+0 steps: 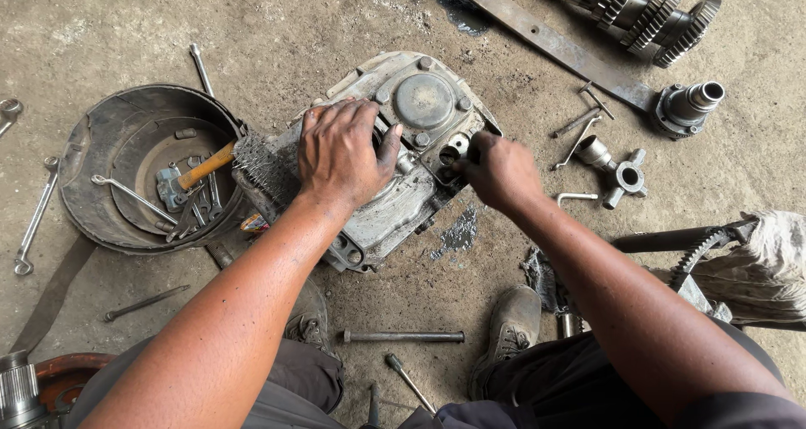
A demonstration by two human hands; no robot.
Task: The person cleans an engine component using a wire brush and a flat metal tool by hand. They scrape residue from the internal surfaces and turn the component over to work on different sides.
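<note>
A greasy grey metal gearbox housing (pixel 424 102) lies on the concrete floor in the middle of the head view. My left hand (pixel 340 152) rests flat on its top, fingers spread over the casting. My right hand (pixel 497 170) presses its fingertips at a round opening (pixel 449 154) on the housing's right side. What those fingers pinch is hidden. A round bolted cover (pixel 423 100) sits at the housing's far end.
A round black pan (pixel 101 143) at left holds a hammer (pixel 191 175) and wrenches. A gear shaft (pixel 651 13), a flat steel bar (pixel 546 39), a cross joint (pixel 619 175) and loose wrenches lie at right. A rod (pixel 401 337) lies between my shoes.
</note>
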